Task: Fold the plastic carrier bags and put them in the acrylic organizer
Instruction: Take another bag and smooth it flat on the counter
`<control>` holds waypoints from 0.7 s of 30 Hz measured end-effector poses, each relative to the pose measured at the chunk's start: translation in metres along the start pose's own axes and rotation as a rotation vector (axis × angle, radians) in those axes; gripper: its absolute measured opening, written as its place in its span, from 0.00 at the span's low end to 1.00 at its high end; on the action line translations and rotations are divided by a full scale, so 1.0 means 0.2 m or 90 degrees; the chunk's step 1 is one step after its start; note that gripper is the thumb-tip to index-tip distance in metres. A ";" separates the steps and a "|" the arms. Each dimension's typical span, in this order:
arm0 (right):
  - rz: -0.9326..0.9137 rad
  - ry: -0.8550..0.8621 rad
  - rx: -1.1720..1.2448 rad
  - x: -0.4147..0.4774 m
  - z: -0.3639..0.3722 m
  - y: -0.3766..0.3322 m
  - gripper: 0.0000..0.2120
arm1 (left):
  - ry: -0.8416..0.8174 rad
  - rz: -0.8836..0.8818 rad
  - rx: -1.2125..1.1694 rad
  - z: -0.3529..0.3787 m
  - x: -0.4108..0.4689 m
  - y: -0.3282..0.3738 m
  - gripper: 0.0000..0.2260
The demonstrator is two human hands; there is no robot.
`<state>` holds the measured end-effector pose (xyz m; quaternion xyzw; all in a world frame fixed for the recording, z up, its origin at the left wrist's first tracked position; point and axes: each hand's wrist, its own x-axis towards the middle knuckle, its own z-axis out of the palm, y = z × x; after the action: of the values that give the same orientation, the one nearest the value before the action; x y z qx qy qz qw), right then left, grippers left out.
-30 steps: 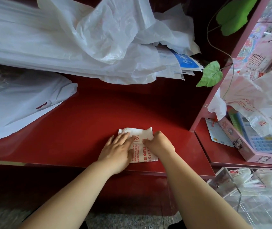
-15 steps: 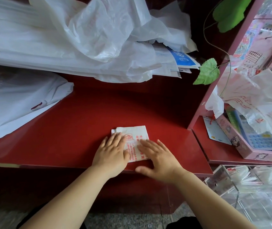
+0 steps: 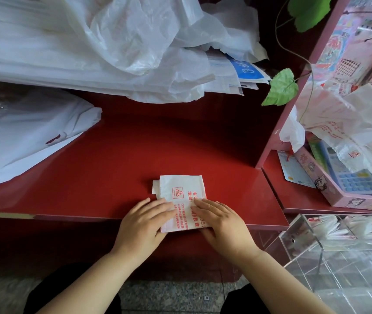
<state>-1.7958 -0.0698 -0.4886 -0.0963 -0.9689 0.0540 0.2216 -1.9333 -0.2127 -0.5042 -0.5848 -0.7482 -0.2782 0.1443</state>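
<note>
Carrier bag (image 3: 180, 191) — folded under left grip (image 3: 143, 223), right grip (image 3: 221, 220), both released flat; creasing step — next likely pinch, carry rightward to organizer (image 3: 301, 235).

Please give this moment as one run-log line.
step: pressing fold | left hand: flat on folded bag | right hand: flat on folded bag | acrylic organizer: lower right, apart

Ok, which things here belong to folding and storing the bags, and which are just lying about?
Job: folded bag, pressed flat by the left hand and right hand; pile of loose bags; acrylic organizer.
Lying about: calculator; green leaf; blue-printed papers; card.
</note>
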 end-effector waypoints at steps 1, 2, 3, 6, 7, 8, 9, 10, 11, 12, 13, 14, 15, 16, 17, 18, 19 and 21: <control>0.009 0.025 0.022 -0.01 -0.01 0.01 0.15 | 0.020 0.006 -0.007 0.00 0.00 -0.01 0.11; 0.024 0.041 0.044 -0.03 -0.01 0.02 0.14 | 0.033 -0.001 -0.024 0.00 0.00 -0.02 0.10; 0.037 0.054 0.068 -0.03 -0.01 0.02 0.14 | 0.043 -0.018 -0.042 -0.01 0.00 -0.02 0.12; 0.090 0.115 0.129 -0.03 -0.02 0.02 0.13 | 0.058 -0.101 -0.123 -0.02 0.02 -0.01 0.15; 0.111 0.129 0.145 -0.02 -0.02 0.01 0.13 | 0.059 -0.149 -0.148 -0.03 0.03 0.00 0.17; 0.143 0.137 0.157 -0.01 -0.03 -0.01 0.12 | 0.056 -0.202 -0.166 -0.03 0.04 0.01 0.19; 0.182 0.149 0.169 0.01 -0.03 -0.02 0.11 | 0.059 -0.254 -0.171 -0.04 0.05 0.03 0.22; 0.223 0.161 0.182 0.03 -0.04 -0.04 0.15 | 0.065 -0.297 -0.170 -0.05 0.07 0.04 0.23; 0.268 0.153 0.207 0.05 -0.05 -0.05 0.21 | 0.070 -0.331 -0.163 -0.06 0.09 0.06 0.22; 0.321 0.122 0.238 0.08 -0.05 -0.05 0.23 | 0.076 -0.363 -0.151 -0.06 0.11 0.07 0.19; 0.366 0.091 0.262 0.10 -0.05 -0.05 0.21 | 0.077 -0.396 -0.134 -0.06 0.13 0.08 0.15; 0.403 0.075 0.276 0.12 -0.05 -0.05 0.17 | 0.075 -0.417 -0.116 -0.05 0.15 0.09 0.12; 0.433 0.075 0.277 0.14 -0.05 -0.04 0.13 | 0.067 -0.423 -0.088 -0.05 0.17 0.09 0.11; 0.461 0.069 0.273 0.16 -0.05 -0.05 0.09 | 0.046 -0.417 -0.050 -0.04 0.19 0.10 0.11; 0.488 0.060 0.258 0.18 -0.06 -0.06 0.09 | 0.015 -0.407 -0.004 -0.04 0.21 0.10 0.12; 0.510 0.048 0.235 0.20 -0.06 -0.06 0.10 | -0.017 -0.398 0.038 -0.05 0.23 0.11 0.13; 0.525 0.036 0.213 0.22 -0.06 -0.06 0.11 | -0.040 -0.394 0.070 -0.05 0.24 0.11 0.14; 0.552 0.010 0.176 0.25 -0.07 -0.06 0.12 | -0.069 -0.400 0.100 -0.04 0.27 0.09 0.13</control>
<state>-1.8366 -0.0702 -0.4535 -0.4632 -0.8208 0.2703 0.1965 -1.9310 -0.1712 -0.4634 -0.3265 -0.9178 -0.2190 0.0562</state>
